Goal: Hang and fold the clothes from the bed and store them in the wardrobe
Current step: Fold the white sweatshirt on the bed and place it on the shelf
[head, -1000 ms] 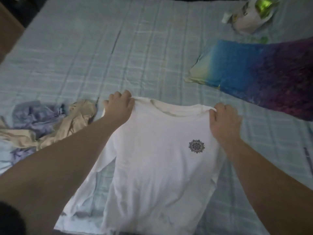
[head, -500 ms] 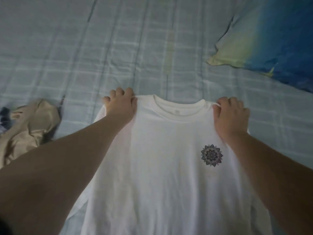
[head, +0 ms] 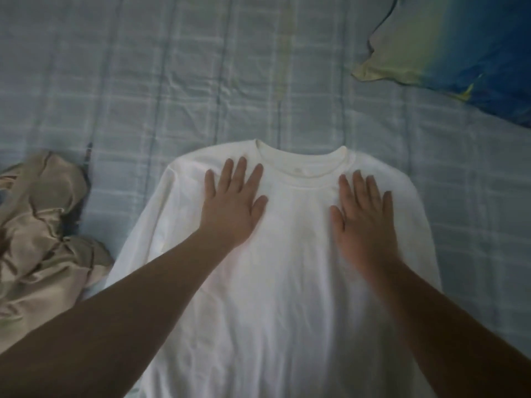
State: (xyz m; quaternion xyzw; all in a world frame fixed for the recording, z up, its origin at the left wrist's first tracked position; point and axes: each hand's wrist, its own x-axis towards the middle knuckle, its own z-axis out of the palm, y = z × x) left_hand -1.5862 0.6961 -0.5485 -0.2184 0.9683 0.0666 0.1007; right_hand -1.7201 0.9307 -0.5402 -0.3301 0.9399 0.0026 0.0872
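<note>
A white T-shirt [head: 287, 282] lies spread flat on the bed, its collar pointing away from me. My left hand [head: 234, 206] rests palm down on the shirt's chest, left of the collar, with straight spread fingers. On the other side of the collar my right hand [head: 363, 218] lies flat on the chest in the same way, slightly blurred. The small mandala print on the shirt is hidden under my right hand or arm.
The bed is covered by a pale blue checked sheet [head: 201, 81]. A crumpled beige garment [head: 40, 231] lies at the left, close to the shirt's sleeve. A blue and yellow pillow [head: 465, 53] sits at the upper right.
Both hands let go of the shirt's shoulders and now lie flat on its chest. The shirt went from held up to lying on the bed.
</note>
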